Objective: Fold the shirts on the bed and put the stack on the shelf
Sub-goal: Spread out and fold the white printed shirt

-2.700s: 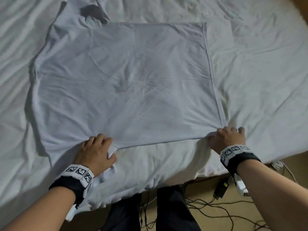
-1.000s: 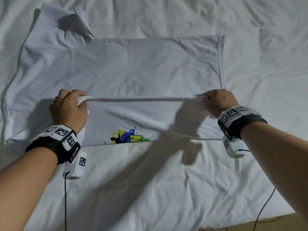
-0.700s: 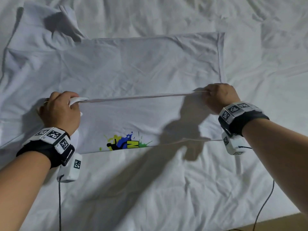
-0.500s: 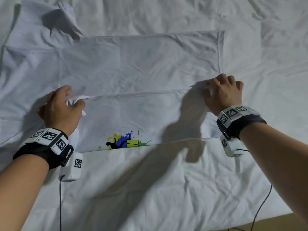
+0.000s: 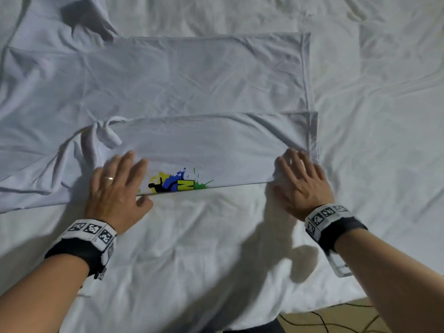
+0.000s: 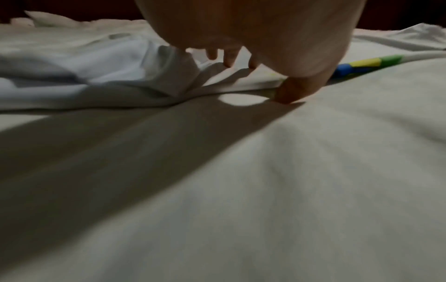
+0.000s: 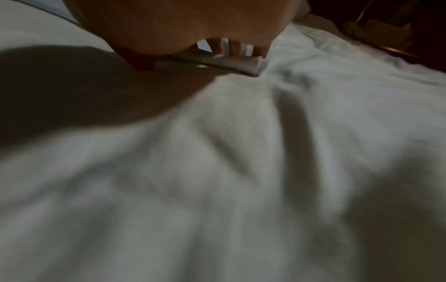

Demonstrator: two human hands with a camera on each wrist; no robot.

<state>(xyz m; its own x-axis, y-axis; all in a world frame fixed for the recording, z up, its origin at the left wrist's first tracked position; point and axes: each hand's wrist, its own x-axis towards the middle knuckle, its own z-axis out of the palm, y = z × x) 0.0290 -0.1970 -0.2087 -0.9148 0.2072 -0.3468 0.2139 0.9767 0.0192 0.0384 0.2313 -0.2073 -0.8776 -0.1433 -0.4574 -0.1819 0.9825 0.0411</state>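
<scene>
A white T-shirt [image 5: 182, 75] lies spread across the bed, its collar end toward the left. Its near side is folded over onto the middle as a long strip [image 5: 216, 145], and a colourful print [image 5: 177, 183] shows at the near fold edge. My left hand [image 5: 115, 186] lies flat on the strip's left end with straight fingers, the thumb at the fold. My right hand [image 5: 300, 179] rests flat on the strip's right end near the hem. In the left wrist view the fingertips [image 6: 229, 61] touch the shirt. In the right wrist view the fingers [image 7: 236, 51] press its folded edge [image 7: 231, 65].
The near sleeve [image 5: 105, 133] lies bunched at the strip's left end, and the far sleeve [image 5: 79, 20] stands crumpled at the top left. Wrinkled white bedsheet [image 5: 216, 260] surrounds the shirt. The bed's near edge is at the bottom right, with floor and black cables [image 5: 336, 318] below it.
Both hands carried the shirt's near edge over onto its middle, let it go, then drew back to the near fold, where they now lie flat.
</scene>
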